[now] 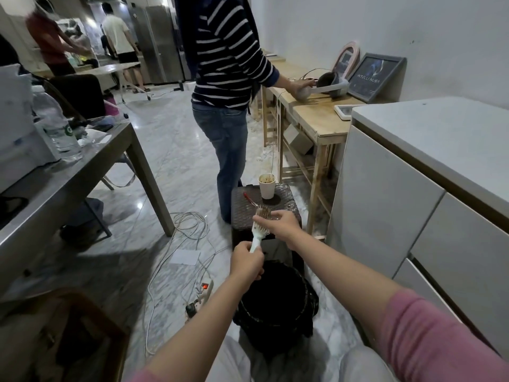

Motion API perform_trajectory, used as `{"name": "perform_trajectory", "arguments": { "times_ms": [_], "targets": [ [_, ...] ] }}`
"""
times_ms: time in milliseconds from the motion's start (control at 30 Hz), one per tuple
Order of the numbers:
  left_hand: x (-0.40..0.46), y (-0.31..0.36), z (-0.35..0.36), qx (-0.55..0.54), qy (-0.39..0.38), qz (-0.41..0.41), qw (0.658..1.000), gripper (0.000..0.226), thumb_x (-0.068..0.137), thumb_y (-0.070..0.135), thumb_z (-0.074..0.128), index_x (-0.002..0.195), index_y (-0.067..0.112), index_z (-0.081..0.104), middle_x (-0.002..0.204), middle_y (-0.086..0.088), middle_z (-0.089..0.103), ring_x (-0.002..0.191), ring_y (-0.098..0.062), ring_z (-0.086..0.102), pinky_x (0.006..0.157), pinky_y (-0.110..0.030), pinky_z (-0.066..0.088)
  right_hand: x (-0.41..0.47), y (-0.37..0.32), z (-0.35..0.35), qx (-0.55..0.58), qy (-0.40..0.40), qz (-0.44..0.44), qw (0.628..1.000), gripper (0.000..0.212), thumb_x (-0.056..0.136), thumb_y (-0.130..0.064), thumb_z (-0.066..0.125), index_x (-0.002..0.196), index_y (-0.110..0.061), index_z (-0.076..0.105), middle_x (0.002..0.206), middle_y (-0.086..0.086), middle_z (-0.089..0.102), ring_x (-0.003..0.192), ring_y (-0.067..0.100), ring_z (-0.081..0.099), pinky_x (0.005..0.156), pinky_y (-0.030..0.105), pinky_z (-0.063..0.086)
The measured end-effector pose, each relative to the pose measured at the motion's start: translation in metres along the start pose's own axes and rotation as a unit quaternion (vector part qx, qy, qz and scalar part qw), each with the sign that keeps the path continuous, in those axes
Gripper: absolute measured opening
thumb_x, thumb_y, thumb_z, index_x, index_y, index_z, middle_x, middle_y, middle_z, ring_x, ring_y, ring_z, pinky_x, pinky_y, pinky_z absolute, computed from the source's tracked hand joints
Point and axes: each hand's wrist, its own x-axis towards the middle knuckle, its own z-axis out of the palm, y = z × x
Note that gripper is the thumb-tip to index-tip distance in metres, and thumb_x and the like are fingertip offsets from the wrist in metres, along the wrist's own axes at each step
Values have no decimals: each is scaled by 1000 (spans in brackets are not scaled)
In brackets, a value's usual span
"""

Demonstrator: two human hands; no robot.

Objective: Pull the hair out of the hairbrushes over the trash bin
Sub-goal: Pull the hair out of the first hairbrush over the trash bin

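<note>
Fingers of our right hand (281, 224) curl down onto the bristle face of the white hairbrush (260, 227), pinched together there as far as we can tell, though we cannot see whether they have actually caught a tuft. Our left hand (246, 261) is wrapped shut around the brush handle, holding it with the head tilted up and away from us.

We judge the task to be early or midway: brownish hair still shows tangled among the bristles near the tip of the head, so this brush is not yet clean. The black-lined trash bin (275, 301) stands on the floor just below and nearer to us than the brush head; its inside is too dark to tell whether any hair has dropped in. No other hairbrush is plainly in view.

Both our forearms reach forward and converge over the far rim of the bin, the right wrist bent downward over the brush, the left fist held lower, just above that rim.
</note>
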Motion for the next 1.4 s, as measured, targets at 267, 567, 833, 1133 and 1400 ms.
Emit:
{"name": "perform_trajectory", "arguments": {
  "times_ms": [267,567,833,1133,1400],
  "targets": [
    [-8,5,4,90,39,56,994,20,89,26,49,102,13,56,92,-13,65,82,-34,66,72,-46,58,-6,-11,11,-235,68,-105,964,23,73,-25,77,79,-3,74,80,10,72,82,21,67,76,35,55],
    [-12,10,-5,101,55,94,989,6,93,18,47,98,16,50,85,-4,58,71,-22,56,58,-33,45,-13,-27,16,-316,56,-194,927,29,85,-11,55,56,-7,52,62,7,57,60,22,49,51,25,34],
    [0,14,-18,-29,55,2,998,12,98,20,46,105,11,50,84,-8,56,59,-19,53,48,-29,46,-12,-18,13,-227,81,-177,954,14,82,-6,50,76,1,59,81,17,64,79,29,59,65,35,46],
    [11,8,-20,-98,50,-62,992,11,97,16,44,99,6,50,77,-10,53,52,-19,45,44,-25,39,-12,-11,-6,-205,99,-133,965,19,75,-5,52,57,1,55,63,18,63,65,29,62,69,40,54],
    [25,-14,-51,-144,91,-126,977,12,95,11,41,92,2,50,66,-10,47,50,-18,43,45,-24,41,-4,8,-53,-27,190,-10,981,37,81,-5,58,46,-14,54,63,10,72,72,24,74,78,46,59]
  ]
}}
